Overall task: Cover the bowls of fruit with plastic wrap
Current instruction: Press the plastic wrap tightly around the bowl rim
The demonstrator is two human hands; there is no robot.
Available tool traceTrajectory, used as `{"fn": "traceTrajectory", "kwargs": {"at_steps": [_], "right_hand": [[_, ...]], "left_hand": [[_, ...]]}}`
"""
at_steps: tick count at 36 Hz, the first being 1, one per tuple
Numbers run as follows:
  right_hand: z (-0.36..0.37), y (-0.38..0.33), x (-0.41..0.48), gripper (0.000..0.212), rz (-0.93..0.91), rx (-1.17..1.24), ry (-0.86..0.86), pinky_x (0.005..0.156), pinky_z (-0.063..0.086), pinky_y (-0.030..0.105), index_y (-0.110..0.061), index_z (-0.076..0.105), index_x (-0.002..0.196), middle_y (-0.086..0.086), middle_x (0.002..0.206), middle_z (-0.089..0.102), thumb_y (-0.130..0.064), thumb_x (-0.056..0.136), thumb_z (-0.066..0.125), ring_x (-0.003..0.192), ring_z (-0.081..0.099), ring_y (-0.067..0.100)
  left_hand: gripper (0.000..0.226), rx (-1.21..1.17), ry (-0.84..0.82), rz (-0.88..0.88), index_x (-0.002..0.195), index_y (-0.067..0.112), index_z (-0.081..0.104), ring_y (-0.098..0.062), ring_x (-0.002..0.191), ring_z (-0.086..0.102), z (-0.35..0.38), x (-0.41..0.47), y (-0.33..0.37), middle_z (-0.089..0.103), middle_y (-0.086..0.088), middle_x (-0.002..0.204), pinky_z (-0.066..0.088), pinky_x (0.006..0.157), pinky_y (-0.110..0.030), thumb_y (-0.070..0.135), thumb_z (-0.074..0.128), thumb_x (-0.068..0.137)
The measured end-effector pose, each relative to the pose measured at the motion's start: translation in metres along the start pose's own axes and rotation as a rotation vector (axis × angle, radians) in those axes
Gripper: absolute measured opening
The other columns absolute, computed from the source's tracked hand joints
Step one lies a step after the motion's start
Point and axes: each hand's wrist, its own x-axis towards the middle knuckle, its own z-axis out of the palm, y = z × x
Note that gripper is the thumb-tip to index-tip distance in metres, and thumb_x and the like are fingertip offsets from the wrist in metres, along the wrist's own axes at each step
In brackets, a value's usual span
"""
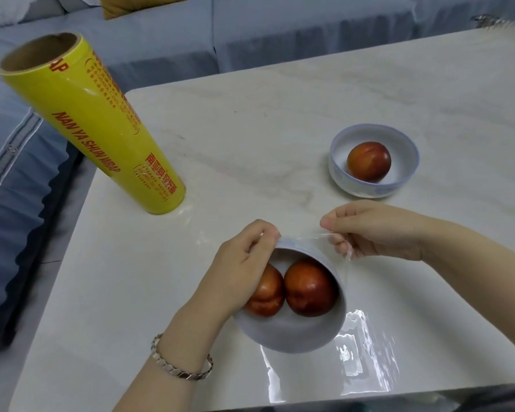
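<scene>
We see a desk (280, 120) of pale, veined stone, polished and glossy. The plastic wrap (363, 352) is clear, wrinkled film; its roll (101, 126) a shiny yellow wrapper on a matt cardboard core. Both bowls (295, 331) (369, 185) look glazed ceramic, the bracelet (182, 368) bright metal.

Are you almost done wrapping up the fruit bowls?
Not yet, about halfway. Both hands, left hand and right hand, are pinching clear plastic wrap and stretching it over the near bowl with two fruits; loose film lies on the table beside it. The far bowl with one fruit is uncovered. The yellow roll stands ready.
</scene>
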Motion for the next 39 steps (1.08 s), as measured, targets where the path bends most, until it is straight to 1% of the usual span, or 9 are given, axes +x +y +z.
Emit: {"fn": "traceTrajectory", "kwargs": {"at_steps": [5,8,13,18,24,28,32,35,39], "right_hand": [[-0.004,-0.008,-0.002,0.027,0.155,-0.129,-0.104,0.046,0.039,0.015,-0.010,0.064,0.066,-0.002,0.044,0.045,-0.037,0.074,0.066,0.040,0.041,0.007],[-0.006,-0.010,-0.004,0.024,0.190,-0.110,-0.146,0.044,0.038,0.014,-0.016,0.063,0.048,-0.002,0.043,0.047,-0.033,0.062,0.068,0.040,0.042,0.006],[-0.004,-0.002,0.001,0.023,-0.064,0.030,0.042,0.048,0.038,0.012,-0.019,0.058,0.045,-0.001,0.049,0.048,-0.034,0.061,0.066,0.047,0.041,0.006],[0.017,0.012,0.016,0.023,-0.239,0.316,0.276,0.056,0.036,0.015,-0.016,0.057,0.061,-0.006,0.050,0.050,-0.024,0.083,0.059,0.055,0.044,0.007],[0.035,0.018,0.019,0.025,-0.311,0.639,0.147,0.074,0.051,0.020,-0.011,0.061,0.072,-0.001,0.089,0.072,-0.035,0.064,0.062,0.087,0.068,0.012],[0.035,0.022,0.017,0.024,-0.393,0.647,0.064,0.070,0.055,0.020,-0.018,0.069,0.062,0.004,0.083,0.075,-0.040,0.053,0.072,0.085,0.071,0.015],[0.030,0.030,0.015,0.026,-0.430,0.602,0.000,0.082,0.055,0.025,-0.019,0.074,0.075,0.003,0.086,0.074,-0.027,0.052,0.081,0.093,0.068,0.018],[0.032,0.031,0.012,0.041,-0.417,0.565,0.047,0.076,0.055,0.023,-0.017,0.076,0.081,0.003,0.088,0.074,-0.024,0.043,0.087,0.089,0.070,0.018],[0.039,0.025,0.009,0.012,-0.383,0.531,0.251,0.062,0.054,0.018,-0.015,0.073,0.064,0.001,0.065,0.072,-0.012,0.053,0.074,0.063,0.069,0.011]], "left_hand": [[0.024,0.013,-0.055,0.031,0.092,0.044,0.059,0.011,0.092,0.053,-0.002,-0.003,0.004,0.058,0.029,0.100,0.035,0.076,0.000,0.043,0.036,0.087],[0.025,-0.006,-0.067,0.049,0.094,0.048,0.058,0.013,0.098,0.052,-0.003,-0.003,0.004,0.058,0.033,0.103,0.034,0.080,0.000,0.041,0.035,0.089],[0.030,0.000,-0.080,0.081,0.093,0.049,0.060,0.014,0.106,0.051,-0.003,-0.001,0.000,0.060,0.035,0.107,0.031,0.087,0.000,0.036,0.033,0.091],[0.032,0.025,-0.075,0.058,0.097,0.056,0.058,0.016,0.103,0.051,-0.005,0.001,-0.006,0.062,0.030,0.101,0.031,0.087,0.000,0.040,0.031,0.089],[0.032,0.009,-0.067,0.038,0.098,0.056,0.060,0.008,0.102,0.054,-0.005,0.002,-0.013,0.065,0.014,0.103,0.036,0.090,-0.006,0.051,0.032,0.085],[0.032,-0.019,-0.077,0.014,0.095,0.056,0.060,0.006,0.102,0.055,-0.004,0.004,-0.013,0.065,0.016,0.102,0.037,0.091,-0.010,0.042,0.033,0.086],[0.035,-0.058,-0.078,0.012,0.087,0.056,0.065,0.009,0.103,0.056,-0.005,0.006,-0.011,0.065,0.031,0.101,0.038,0.091,-0.008,0.038,0.034,0.087],[0.033,-0.070,-0.084,0.024,0.093,0.046,0.065,0.006,0.104,0.057,-0.006,0.006,-0.012,0.065,0.030,0.102,0.040,0.093,-0.013,0.036,0.034,0.089],[0.029,-0.029,-0.079,0.059,0.095,0.049,0.063,0.006,0.098,0.057,-0.003,0.002,-0.012,0.067,0.014,0.100,0.039,0.089,-0.010,0.046,0.036,0.087]]}}
